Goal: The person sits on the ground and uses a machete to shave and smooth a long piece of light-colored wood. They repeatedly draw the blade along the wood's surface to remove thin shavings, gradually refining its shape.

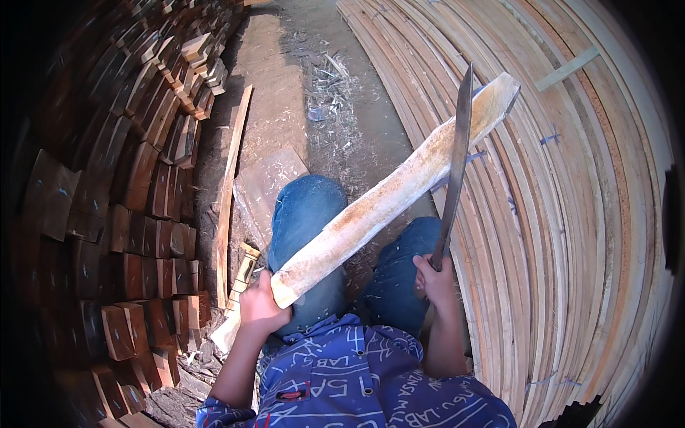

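My left hand (261,305) grips the near end of a long, pale piece of wood (371,208) with a rough, brownish face. The wood slants up and away to the right, above my knees. In my right hand (434,279) is a machete (457,157), its long dark blade pointing up. The blade crosses in front of the wood near its far end; whether it touches cannot be made out. The fingers of both hands are wrapped round what they hold.
Stacked wooden blocks (143,178) rise on the left. Long sawn boards (528,235) lie piled on the right. A thin wooden strip (232,192) and a flat board (260,185) lie on the ground, with wood shavings (332,85) farther ahead.
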Demonstrator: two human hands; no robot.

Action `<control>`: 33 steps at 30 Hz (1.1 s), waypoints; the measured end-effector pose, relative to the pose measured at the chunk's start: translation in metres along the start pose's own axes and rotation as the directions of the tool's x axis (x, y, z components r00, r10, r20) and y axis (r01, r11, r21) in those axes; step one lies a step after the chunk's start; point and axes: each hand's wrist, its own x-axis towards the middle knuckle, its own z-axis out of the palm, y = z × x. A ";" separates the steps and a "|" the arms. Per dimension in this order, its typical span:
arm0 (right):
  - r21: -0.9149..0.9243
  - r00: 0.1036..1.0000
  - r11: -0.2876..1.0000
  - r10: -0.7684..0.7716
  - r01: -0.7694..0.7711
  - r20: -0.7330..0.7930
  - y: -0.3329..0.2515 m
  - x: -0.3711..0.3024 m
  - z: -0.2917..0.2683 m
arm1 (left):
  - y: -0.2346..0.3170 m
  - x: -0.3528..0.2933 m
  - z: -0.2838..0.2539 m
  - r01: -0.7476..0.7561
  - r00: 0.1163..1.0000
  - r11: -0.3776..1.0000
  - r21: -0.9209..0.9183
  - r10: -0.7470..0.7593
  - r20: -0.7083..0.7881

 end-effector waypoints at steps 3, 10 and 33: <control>0.168 0.992 0.982 0.064 -0.082 0.110 0.002 -0.017 0.007 | -0.001 0.002 0.001 0.007 1.000 1.000 -0.020 -0.006 0.018; 0.312 0.904 0.932 0.033 -0.182 0.427 -0.004 -0.028 -0.027 | 0.006 0.006 -0.034 0.086 0.914 0.990 -0.115 -0.032 0.405; 0.124 0.988 0.981 -0.145 0.151 -0.061 0.028 -0.003 0.022 | 0.004 0.005 -0.030 0.017 0.960 0.998 -0.057 0.000 0.279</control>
